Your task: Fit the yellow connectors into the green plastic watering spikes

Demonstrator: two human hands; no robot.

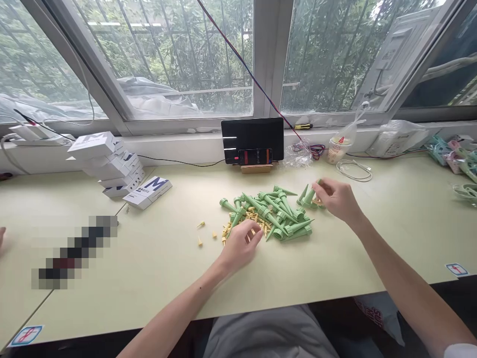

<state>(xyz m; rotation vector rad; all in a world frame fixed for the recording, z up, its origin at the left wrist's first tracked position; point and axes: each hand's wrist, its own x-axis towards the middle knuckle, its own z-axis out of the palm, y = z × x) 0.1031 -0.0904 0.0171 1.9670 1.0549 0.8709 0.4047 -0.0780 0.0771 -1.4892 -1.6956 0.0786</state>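
Note:
A heap of green plastic cone-shaped spikes (283,211) with ribbed caps lies on the table before me. Small yellow pointed plastic pieces (254,215) are mixed in at its near left side. My left hand (243,242) rests at this edge of the heap with its fingers curled together; whatever is between the fingertips is hidden. To the right of the heap, my right hand (337,200) pinches the pointed end of a green spike (309,199) standing on the table beside other upright spikes. A few loose yellow pieces (200,242) lie apart on the left.
A phone (255,156) leans against a black screen (252,134) at the back. White boxes (115,164) are stacked at left, near a pixelated patch. A cup (337,149), a white cable (354,170) and plastic bags (398,138) line the back right. Another person's fingers show at far left.

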